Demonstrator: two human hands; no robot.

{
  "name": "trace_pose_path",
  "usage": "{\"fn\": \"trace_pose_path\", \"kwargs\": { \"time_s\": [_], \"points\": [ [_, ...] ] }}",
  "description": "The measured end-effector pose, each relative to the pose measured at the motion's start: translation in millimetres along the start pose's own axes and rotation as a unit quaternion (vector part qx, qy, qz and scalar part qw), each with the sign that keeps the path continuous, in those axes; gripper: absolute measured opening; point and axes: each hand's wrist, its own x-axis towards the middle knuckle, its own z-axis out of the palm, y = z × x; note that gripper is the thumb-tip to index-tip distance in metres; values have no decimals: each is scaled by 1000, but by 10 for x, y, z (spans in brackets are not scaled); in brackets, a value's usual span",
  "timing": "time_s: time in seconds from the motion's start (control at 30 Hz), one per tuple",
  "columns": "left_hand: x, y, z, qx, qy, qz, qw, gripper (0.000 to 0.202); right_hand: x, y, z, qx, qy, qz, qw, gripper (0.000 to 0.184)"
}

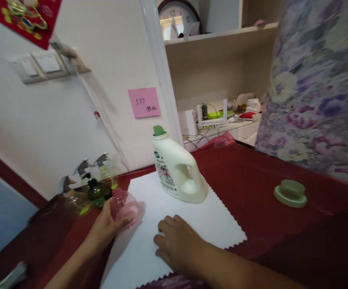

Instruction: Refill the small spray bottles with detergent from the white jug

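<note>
Over white sheeting (pixel 144 255) on a red table (pixel 237 178) by shelves (pixel 219 39), the left hand (pixel 106 222) pinches a pink bottle (pixel 126 204), right hand (pixel 181 243) half-spread.

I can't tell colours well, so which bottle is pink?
The pink bottle is the one in the left hand; the jug is pale, the pump bottle dark green and the spray bottles look clear.

The bottle (pixel 129 208) is pink, the sheet (pixel 138 257) white, the fabric (pixel 315 92) floral.
</note>
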Motion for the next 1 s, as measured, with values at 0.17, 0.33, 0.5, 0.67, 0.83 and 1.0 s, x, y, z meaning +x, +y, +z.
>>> {"fn": "trace_pose_path", "kwargs": {
  "time_s": [0.17,0.33,0.5,0.67,0.83,1.0],
  "points": [
    [-142,16,-263,-39,-6,-7,999,78,-21,-22,11,29,-1,4,1000,17],
    [-384,126,-553,-47,32,-41,998,79,-37,-22,-16,74,15,30,997,9],
    [-748,337,-553,-114,28,-57,991,85,-76,-50,-86,147,67,61,985,41],
    [-1093,578,-280,-191,-57,-18,980,93,-147,-100,-87,341,44,91,935,85],
    [-1269,761,-59,-293,-145,-18,945,94,-142,-157,-79,484,4,126,866,104],
    [-1244,818,-22,-315,-190,29,930,87,-91,-227,-81,562,-9,162,811,105]
  ]
}}
